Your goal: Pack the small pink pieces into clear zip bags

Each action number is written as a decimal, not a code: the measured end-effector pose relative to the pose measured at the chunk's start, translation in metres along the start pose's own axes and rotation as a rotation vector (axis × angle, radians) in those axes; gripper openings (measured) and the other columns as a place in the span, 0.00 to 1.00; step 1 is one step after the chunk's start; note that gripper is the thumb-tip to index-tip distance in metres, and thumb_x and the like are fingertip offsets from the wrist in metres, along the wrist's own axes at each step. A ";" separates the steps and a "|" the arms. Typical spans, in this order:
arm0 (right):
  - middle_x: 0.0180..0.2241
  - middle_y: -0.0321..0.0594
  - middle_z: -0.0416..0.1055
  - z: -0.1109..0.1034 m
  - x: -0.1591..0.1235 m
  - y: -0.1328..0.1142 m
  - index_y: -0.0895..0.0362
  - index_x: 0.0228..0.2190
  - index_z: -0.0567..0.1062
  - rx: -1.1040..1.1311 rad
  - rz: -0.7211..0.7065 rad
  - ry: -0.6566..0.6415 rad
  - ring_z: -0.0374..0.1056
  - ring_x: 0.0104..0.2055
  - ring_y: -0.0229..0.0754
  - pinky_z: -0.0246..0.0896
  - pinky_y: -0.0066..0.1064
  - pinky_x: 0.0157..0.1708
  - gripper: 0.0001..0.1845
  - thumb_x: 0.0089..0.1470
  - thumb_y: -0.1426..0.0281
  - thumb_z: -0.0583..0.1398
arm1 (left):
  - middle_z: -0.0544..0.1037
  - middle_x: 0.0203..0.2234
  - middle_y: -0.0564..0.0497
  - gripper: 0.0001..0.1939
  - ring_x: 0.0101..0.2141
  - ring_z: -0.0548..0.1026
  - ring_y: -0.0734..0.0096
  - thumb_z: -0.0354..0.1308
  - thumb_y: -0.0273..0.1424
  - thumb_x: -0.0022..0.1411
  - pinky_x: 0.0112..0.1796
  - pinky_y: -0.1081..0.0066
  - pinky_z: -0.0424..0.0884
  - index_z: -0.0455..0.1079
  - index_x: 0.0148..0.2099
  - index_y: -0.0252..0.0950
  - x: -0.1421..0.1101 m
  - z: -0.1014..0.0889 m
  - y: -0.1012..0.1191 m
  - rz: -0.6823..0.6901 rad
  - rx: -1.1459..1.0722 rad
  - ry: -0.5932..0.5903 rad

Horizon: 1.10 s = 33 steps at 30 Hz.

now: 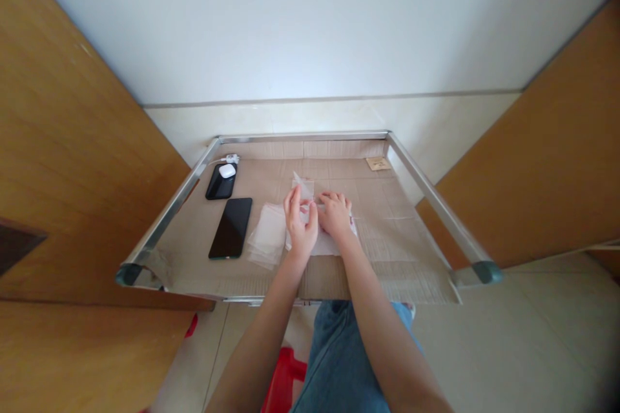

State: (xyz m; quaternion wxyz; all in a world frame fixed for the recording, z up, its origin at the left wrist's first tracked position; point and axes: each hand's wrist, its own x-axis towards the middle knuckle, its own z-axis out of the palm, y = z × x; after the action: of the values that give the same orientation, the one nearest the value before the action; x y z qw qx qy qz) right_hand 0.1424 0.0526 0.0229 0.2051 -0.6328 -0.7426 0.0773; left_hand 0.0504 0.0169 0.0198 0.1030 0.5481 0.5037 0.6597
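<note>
My left hand [301,224] is raised a little over the cardboard, thumb and fingers curved round a small clear plastic bag [305,186]. The bag's upper corner sticks up beyond the fingertips. Just to its right, my right hand [334,213] is bent down over a white sheet or packet [325,245] with some reddish print near its right edge. Its fingers are curled, and what they pinch is hidden. Left of my hands lies a loose, fanned stack of clear plastic bags [268,232].
Cardboard [397,232] lines a metal-railed cart top [431,197] against the wall. At left lie a large black phone [231,227] and a smaller one [219,185] under a white earbud case [227,171], beside a white charger [232,159]. A brown packet [378,163] sits far right.
</note>
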 end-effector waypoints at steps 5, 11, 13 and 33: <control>0.43 0.43 0.73 -0.012 -0.008 0.007 0.52 0.40 0.76 0.049 0.016 0.028 0.62 0.46 0.48 0.45 0.41 0.47 0.17 0.57 0.59 0.52 | 0.63 0.51 0.41 0.24 0.36 0.73 0.72 0.51 0.37 0.62 0.39 0.66 0.71 0.57 0.60 0.41 0.000 0.001 -0.001 -0.003 -0.012 0.001; 0.34 0.39 0.76 -0.023 -0.014 0.012 0.52 0.32 0.78 0.104 -0.010 -0.020 0.67 0.41 0.43 0.45 0.38 0.45 0.16 0.57 0.61 0.52 | 0.63 0.51 0.41 0.24 0.36 0.73 0.72 0.51 0.36 0.62 0.39 0.67 0.72 0.57 0.59 0.41 0.001 0.001 0.000 0.001 -0.016 0.005; 0.32 0.39 0.76 -0.025 -0.015 0.013 0.53 0.29 0.77 0.101 -0.002 -0.045 0.68 0.39 0.42 0.45 0.37 0.44 0.16 0.57 0.61 0.52 | 0.63 0.51 0.41 0.23 0.35 0.73 0.72 0.51 0.36 0.62 0.38 0.67 0.72 0.57 0.59 0.41 0.001 0.001 0.000 -0.002 -0.011 0.004; 0.27 0.39 0.75 -0.024 -0.006 0.031 0.56 0.26 0.75 0.321 0.177 0.155 0.69 0.33 0.40 0.51 0.29 0.35 0.21 0.57 0.57 0.49 | 0.74 0.35 0.48 0.09 0.36 0.74 0.70 0.56 0.34 0.59 0.37 0.69 0.71 0.71 0.40 0.36 0.011 -0.017 0.010 -0.091 -0.106 0.156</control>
State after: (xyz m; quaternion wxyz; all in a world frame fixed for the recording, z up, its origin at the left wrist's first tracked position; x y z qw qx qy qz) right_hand 0.1812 0.0495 0.0322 0.3523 -0.6589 -0.6443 0.1632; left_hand 0.0358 0.0105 0.0360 0.1223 0.4655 0.4989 0.7207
